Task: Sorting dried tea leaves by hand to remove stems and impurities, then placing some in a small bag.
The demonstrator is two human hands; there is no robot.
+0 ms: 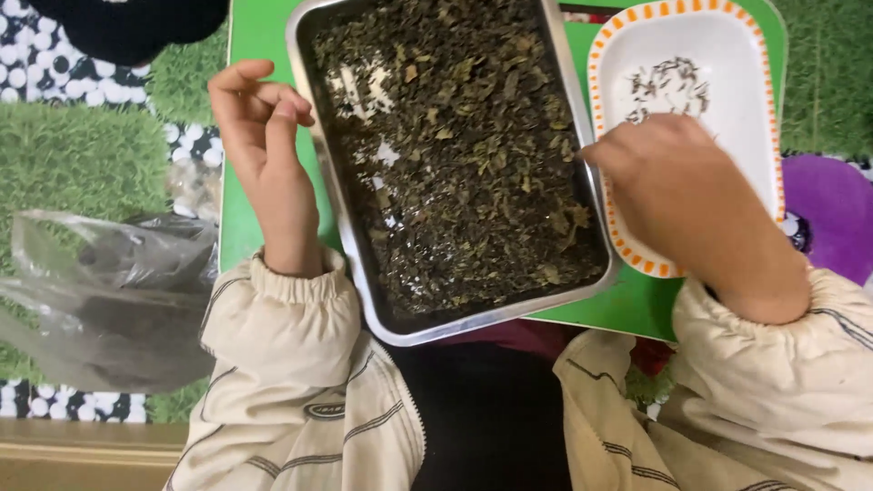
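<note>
Nearest, your right hand (677, 186) curls over the rectangular steel tray's (355, 255) edge; whether its fingertips pinch anything you cannot tell. Left of it, dried, crumbly green leaves (464, 155) seem light and brittle; pinch gently. Beyond, picked stems lie in the orange-rimmed white dish (746, 55). Your left hand (264, 155) hovers loosely curled, holding nothing.

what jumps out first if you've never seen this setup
A metal tray heaped with dark dried leaves fills the middle, on a green table. To its right sits a white dish with an orange-dashed rim holding a small pile of thin bits. The left hand hovers by the tray's left edge; the right hand lies over the dish.
</note>
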